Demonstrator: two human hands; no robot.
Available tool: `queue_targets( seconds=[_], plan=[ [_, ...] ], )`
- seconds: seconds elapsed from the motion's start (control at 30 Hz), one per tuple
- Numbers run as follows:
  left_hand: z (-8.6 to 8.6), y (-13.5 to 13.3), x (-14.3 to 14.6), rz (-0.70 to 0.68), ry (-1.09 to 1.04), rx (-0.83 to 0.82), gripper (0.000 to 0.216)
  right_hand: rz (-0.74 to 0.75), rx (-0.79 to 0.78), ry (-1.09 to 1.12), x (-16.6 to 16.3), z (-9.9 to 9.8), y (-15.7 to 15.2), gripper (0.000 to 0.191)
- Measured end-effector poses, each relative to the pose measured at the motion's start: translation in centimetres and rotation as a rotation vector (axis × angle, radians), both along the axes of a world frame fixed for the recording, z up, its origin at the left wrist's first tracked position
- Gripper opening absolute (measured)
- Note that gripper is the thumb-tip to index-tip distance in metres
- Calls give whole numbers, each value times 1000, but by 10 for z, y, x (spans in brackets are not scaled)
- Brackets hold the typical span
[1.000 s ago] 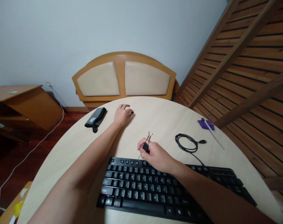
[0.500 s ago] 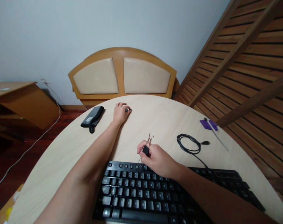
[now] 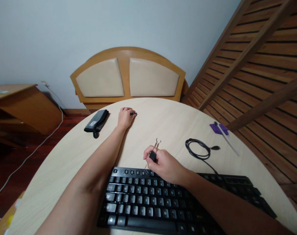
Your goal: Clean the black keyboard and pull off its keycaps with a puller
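My left hand (image 3: 125, 117) rests low at the far side of the round table, its fingers closed around a small black piece (image 3: 132, 114) with a pale spot. What kind of piece this is, I cannot make out. Just above the top row of the black keyboard (image 3: 143, 199), my right hand (image 3: 163, 163) grips a keycap puller (image 3: 152, 156). Its black body sits between thumb and fingers. Two hooked metal prongs point away from me, and thin wires stick out towards the keys. My right forearm hides part of the keyboard's right side.
A dark folded pouch (image 3: 97, 123) with a strap lies left of my left hand. On the right are the coiled black keyboard cable (image 3: 198, 148) and a purple item (image 3: 218, 128) under a light stick-like brush (image 3: 228, 140). Beyond the table (image 3: 163, 120) stands a wooden headboard (image 3: 127, 71).
The whole view has shifted slightly. My left hand has turned or shifted its small black piece a little. My right hand keeps its grip on the keycap puller in the same place.
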State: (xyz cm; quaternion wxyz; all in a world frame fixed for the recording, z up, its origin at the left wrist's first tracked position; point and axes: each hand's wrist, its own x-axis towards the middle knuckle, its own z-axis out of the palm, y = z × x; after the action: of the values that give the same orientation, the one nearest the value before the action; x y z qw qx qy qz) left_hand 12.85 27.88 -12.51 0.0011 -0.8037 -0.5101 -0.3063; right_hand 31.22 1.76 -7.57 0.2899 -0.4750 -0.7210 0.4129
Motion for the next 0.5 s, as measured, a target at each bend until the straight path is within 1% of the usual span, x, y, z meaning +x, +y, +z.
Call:
queue_targets(
  seconds=[0.33,0.43,0.5],
  plan=[
    [1,-3,1,-10,-38,-17,22,-7,1,-4,1,0,0,10],
    [4,-9,1,-19,-72,-13,24,-1,-6,6,1,1,0,9],
    [8,-16,3,-35,-101,-9,25,2,-5,9,1,3,0,11]
  ],
)
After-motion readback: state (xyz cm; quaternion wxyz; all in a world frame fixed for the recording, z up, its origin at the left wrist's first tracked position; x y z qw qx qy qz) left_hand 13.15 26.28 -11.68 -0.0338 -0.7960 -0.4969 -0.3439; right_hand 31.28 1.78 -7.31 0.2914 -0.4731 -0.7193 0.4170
